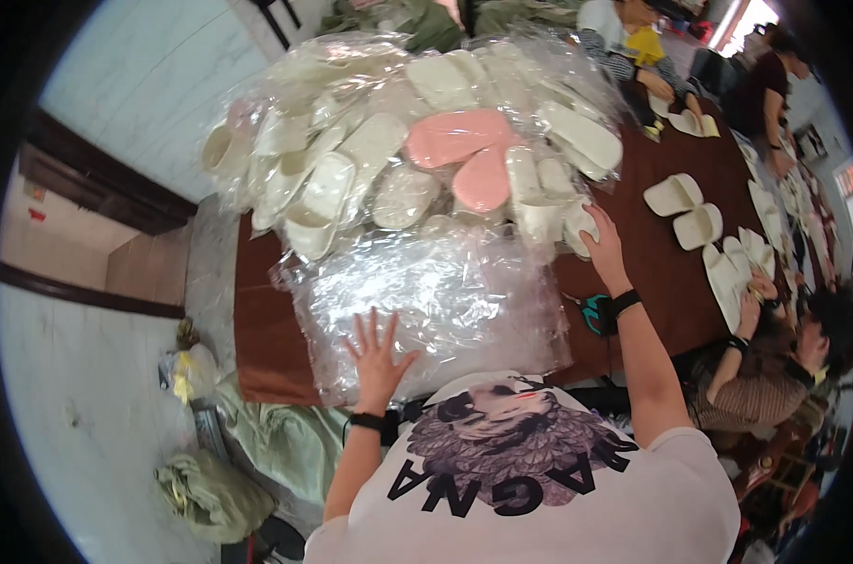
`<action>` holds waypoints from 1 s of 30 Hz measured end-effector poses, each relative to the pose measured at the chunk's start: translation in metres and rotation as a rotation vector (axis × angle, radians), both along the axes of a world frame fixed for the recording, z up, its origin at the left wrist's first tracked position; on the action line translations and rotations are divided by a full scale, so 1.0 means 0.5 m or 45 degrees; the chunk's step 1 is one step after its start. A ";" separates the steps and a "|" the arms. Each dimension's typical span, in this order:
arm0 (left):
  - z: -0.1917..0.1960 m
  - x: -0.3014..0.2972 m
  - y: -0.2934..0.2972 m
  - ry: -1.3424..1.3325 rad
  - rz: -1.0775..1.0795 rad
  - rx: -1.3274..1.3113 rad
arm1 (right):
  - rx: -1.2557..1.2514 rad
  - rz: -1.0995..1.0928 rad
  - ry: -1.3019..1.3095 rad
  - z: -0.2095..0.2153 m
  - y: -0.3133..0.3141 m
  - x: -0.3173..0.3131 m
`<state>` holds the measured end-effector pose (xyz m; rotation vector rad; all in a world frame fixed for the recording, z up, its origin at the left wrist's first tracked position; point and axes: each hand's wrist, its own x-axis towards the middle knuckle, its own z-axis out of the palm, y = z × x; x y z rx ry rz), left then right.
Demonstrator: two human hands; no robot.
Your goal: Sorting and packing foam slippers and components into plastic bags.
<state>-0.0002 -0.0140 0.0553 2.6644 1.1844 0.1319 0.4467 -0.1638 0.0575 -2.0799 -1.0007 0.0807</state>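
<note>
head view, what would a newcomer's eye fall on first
Probably the pink slippers, bright amid the heap of pale slippers at the far side of the brown table. Next, the shiny clear plastic at the near side, with the left hand spread over it.

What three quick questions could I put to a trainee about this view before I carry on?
1. True or false: the left hand is clenched into a fist.
2. What colour are the two sole-shaped pieces among the pale slippers?
A. teal
B. pink
C. brown
3. Fill in the gap: the right hand has its fingers on a ___ at the near right edge of the pile.

Key:
1. False: its fingers are spread over clear plastic.
2. B.
3. White slipper.
</note>
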 end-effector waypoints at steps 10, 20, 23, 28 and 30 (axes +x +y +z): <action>-0.104 0.003 0.009 0.046 0.002 -0.184 | -0.282 0.298 -0.321 -0.001 0.088 0.017; -0.112 0.001 0.013 -0.019 0.004 -0.190 | 0.012 0.038 0.104 0.021 -0.075 0.056; -0.104 -0.004 0.012 -0.007 0.007 -0.195 | 0.248 -0.132 0.511 0.078 -0.108 0.035; -0.081 -0.002 0.017 -0.071 -0.021 -0.156 | 0.605 -0.135 0.818 0.258 -0.079 -0.113; -0.064 -0.001 0.023 -0.106 -0.037 -0.120 | 0.707 -0.110 0.841 0.327 -0.053 -0.181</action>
